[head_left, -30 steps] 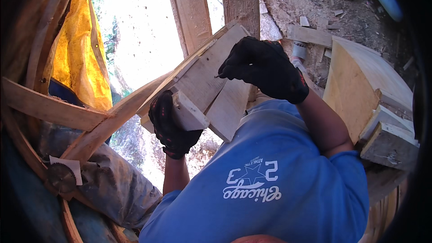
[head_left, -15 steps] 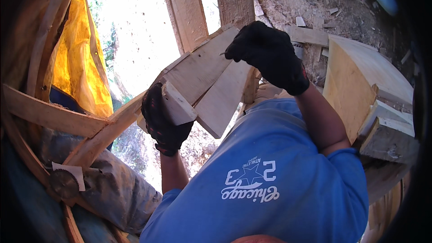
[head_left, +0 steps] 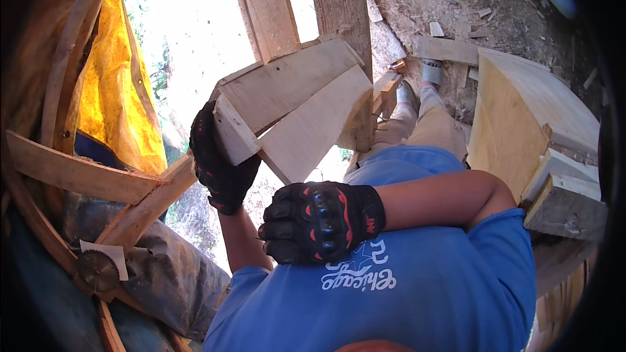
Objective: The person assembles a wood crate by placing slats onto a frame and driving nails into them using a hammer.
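My left hand (head_left: 222, 160), in a black glove, grips the near end of a joined wooden piece. That piece has a short end block (head_left: 233, 132), a long upper board (head_left: 290, 81) and a lower board (head_left: 316, 127), with a narrow gap between the two boards. The thumb and some fingertips are hidden behind the wood. My right hand (head_left: 319, 223), in a black glove with red trim, is drawn in front of my blue shirt, just below the lower board and apart from it. Its fingers are curled closed; whatever is in them cannot be seen.
Upright planks (head_left: 339, 10) rise behind the piece. Curved timbers (head_left: 85, 166) and a yellow sheet (head_left: 117, 85) stand at the left, above a round toothed disc (head_left: 98, 270). A large pale wooden block (head_left: 508, 117) is at the right. Wood scraps (head_left: 435, 29) litter the ground.
My right hand has come from above the boards' far end back toward my chest. The wooden piece and my left hand have shifted slightly left, and my legs show more.
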The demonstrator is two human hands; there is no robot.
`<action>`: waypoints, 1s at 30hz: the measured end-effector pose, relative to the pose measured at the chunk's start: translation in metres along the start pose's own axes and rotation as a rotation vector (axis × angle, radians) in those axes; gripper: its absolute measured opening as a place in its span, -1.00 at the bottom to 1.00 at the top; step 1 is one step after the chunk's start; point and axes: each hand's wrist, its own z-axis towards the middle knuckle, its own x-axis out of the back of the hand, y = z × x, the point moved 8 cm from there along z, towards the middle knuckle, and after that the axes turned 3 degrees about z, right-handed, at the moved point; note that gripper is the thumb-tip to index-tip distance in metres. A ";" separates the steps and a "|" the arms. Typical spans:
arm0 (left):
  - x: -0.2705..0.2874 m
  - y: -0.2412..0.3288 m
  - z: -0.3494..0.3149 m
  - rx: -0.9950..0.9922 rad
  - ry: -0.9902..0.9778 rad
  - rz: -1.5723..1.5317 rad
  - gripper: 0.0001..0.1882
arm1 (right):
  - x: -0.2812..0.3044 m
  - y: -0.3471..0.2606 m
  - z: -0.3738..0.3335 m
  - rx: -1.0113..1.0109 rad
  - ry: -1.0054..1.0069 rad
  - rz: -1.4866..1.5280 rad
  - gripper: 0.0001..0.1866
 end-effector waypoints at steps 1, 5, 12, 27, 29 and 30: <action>0.001 -0.002 -0.001 0.000 0.046 -0.060 0.02 | -0.008 0.003 0.000 0.025 -0.042 -0.031 -0.85; -0.002 -0.007 -0.004 -0.004 0.054 -0.159 0.06 | -0.026 0.013 -0.003 0.106 -0.098 -0.157 -0.88; 0.004 -0.004 -0.005 0.039 0.090 -0.094 0.05 | -0.036 0.028 -0.005 0.140 -0.030 -0.445 -0.91; 0.014 0.008 0.012 -0.027 0.078 -0.204 0.09 | -0.041 0.034 -0.004 0.228 0.085 -0.633 -0.76; 0.010 0.002 0.011 -0.016 0.082 -0.193 0.09 | -0.027 0.035 0.002 0.172 0.101 -0.550 -0.65; 0.009 0.000 0.007 -0.006 0.085 -0.185 0.10 | -0.029 0.034 0.000 0.180 0.157 -0.530 -0.64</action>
